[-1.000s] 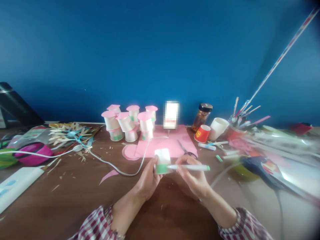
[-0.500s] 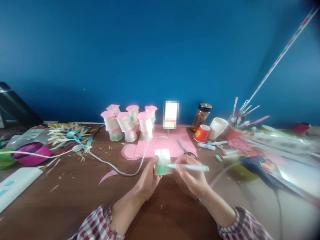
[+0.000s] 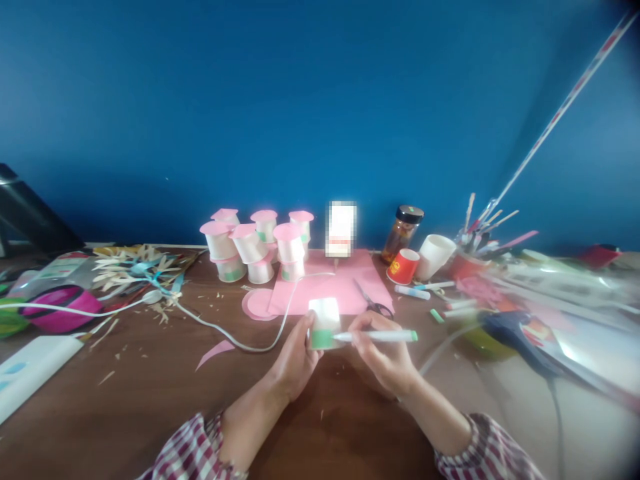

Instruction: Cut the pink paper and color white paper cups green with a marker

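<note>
My left hand (image 3: 294, 361) grips a small white paper cup (image 3: 325, 322) turned upside down, with a green band around its lower edge. My right hand (image 3: 383, 357) holds a white marker with a green end (image 3: 380, 336), lying almost level, its tip touching the green band on the cup. Both hands hover just above the brown table (image 3: 150, 413) near its middle. Plaid sleeves cover both wrists.
Several white cups with pink tops (image 3: 257, 243) stand stacked at the back. A pink sheet (image 3: 345, 287) with scissors (image 3: 373, 301) lies behind my hands. A white cable (image 3: 235, 337) runs left. A jar (image 3: 403, 233), red cup (image 3: 403, 266), markers and brushes (image 3: 475, 233) crowd the right.
The hands, cup and marker have stayed almost in place; the view has only shifted slightly.
</note>
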